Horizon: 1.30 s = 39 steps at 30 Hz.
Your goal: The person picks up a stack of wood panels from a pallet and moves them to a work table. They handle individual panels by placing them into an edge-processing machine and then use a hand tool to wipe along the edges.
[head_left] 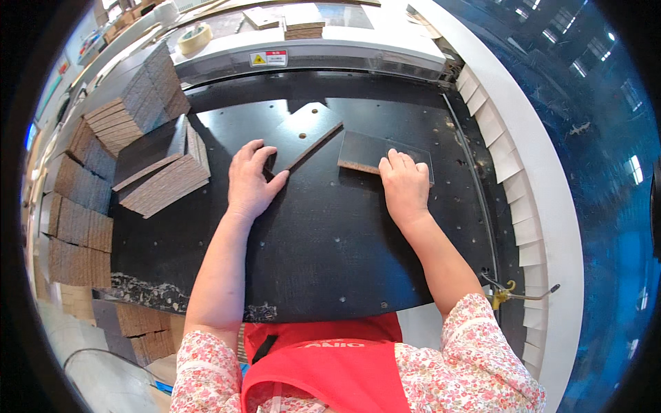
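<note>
Dark-faced square panels of thin board with a raw brown edge: two lie flat on the black perforated work table, centre of frame. The left panel sits skewed, one corner pointing to the upper middle; the right panel lies nearly square to the table edge, the two well apart. Judged stiff and light, flat sheet stock; top faces look smooth, so likely to slide on the table rather than lift cleanly. Best purchase would seem to be at an exposed edge or corner, thumb under, fingers on top. Left hand lies palm down, fingers spread moderately, fingertips touching the lower edge of the left panel, thumb out to the right; nothing gripped. Right hand lies palm down, fingers close together, resting on the near edge of the right panel, pressing not pinching. Stacks of similar brown-edged boards fill the left of frame. Roll of tape upper left.
</note>
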Tool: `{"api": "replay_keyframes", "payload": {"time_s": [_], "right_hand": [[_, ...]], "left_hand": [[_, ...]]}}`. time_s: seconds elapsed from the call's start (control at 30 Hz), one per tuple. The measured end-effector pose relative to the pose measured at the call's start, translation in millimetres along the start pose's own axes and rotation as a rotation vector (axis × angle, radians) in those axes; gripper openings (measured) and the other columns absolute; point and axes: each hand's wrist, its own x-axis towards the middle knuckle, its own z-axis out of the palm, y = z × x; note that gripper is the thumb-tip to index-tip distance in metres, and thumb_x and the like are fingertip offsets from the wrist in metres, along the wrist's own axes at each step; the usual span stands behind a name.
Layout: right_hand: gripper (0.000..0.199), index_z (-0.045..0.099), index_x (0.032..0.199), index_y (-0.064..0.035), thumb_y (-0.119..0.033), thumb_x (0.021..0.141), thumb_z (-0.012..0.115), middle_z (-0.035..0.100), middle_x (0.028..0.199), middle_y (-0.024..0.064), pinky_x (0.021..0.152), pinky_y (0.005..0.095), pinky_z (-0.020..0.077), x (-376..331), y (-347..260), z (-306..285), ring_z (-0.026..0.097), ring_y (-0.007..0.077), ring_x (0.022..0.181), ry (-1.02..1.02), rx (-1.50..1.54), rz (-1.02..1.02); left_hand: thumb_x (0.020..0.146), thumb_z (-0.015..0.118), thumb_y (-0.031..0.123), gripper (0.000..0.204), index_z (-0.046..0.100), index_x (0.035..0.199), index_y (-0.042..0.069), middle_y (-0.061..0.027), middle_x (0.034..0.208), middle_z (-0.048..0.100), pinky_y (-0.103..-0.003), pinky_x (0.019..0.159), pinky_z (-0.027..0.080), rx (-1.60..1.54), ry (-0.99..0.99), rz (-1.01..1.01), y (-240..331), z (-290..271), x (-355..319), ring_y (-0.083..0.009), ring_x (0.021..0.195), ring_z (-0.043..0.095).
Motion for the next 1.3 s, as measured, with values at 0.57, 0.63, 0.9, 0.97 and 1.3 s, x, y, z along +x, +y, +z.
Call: {"api": "replay_keyframes", "payload": {"time_s": [0.57,0.63,0.9,0.97,1.3], "right_hand": [[0.002,0.059,0.087,-0.0178,-0.017,0.088,0.057,0.061,0.090,-0.0031,0.069,0.0381,0.0451,72.8,178.5,150.0,0.067,0.0151,0.090,0.045,-0.100,0.053],[0.004,0.061,0.091,-0.0166,-0.017,0.088,0.057,0.064,0.096,-0.0025,0.069,0.0387,0.0464,84.6,193.5,168.2,0.067,0.0156,0.095,0.027,-0.064,0.049],[0.027,0.068,0.117,-0.0147,-0.023,0.096,0.052,0.068,0.125,0.0097,0.092,0.0419,0.0532,123.1,235.8,215.2,0.066,0.0282,0.113,-0.178,0.104,0.102],[0.037,0.064,0.128,-0.0157,-0.032,0.099,0.048,0.067,0.128,0.0126,0.098,0.0443,0.0487,125.1,261.4,226.0,0.064,0.0329,0.117,-0.320,0.365,0.369],[0.034,0.070,0.113,-0.0060,-0.035,0.098,0.061,0.064,0.124,0.0182,0.095,0.0503,0.0506,146.6,180.7,157.0,0.061,0.0337,0.118,-0.525,-0.077,0.516]], "left_hand": [[0.078,0.080,0.020,0.052,0.063,0.127,0.011,-0.0130,0.145,0.049,-0.046,0.114,0.034,-0.035,-0.064,-0.092,6.5,-7.9,6.6,-0.0336,0.138,0.043],[0.078,0.080,0.020,0.053,0.063,0.127,0.011,-0.0130,0.146,0.049,-0.046,0.114,0.034,-0.043,-0.070,-0.093,7.6,-8.9,7.1,-0.0336,0.138,0.043],[0.073,0.083,0.017,0.054,0.064,0.123,0.010,-0.0133,0.144,0.050,-0.046,0.113,0.034,-0.076,-0.059,-0.129,11.1,-8.5,9.1,-0.0342,0.136,0.045],[0.073,0.083,0.016,0.054,0.064,0.123,0.010,-0.0135,0.144,0.051,-0.046,0.113,0.034,-0.096,-0.059,-0.101,11.6,-5.4,12.6,-0.0343,0.136,0.045],[0.073,0.082,0.014,0.055,0.063,0.125,0.010,-0.0130,0.145,0.050,-0.046,0.113,0.035,-0.063,-0.065,-0.108,8.8,-9.1,10.2,-0.0337,0.136,0.045]]}}
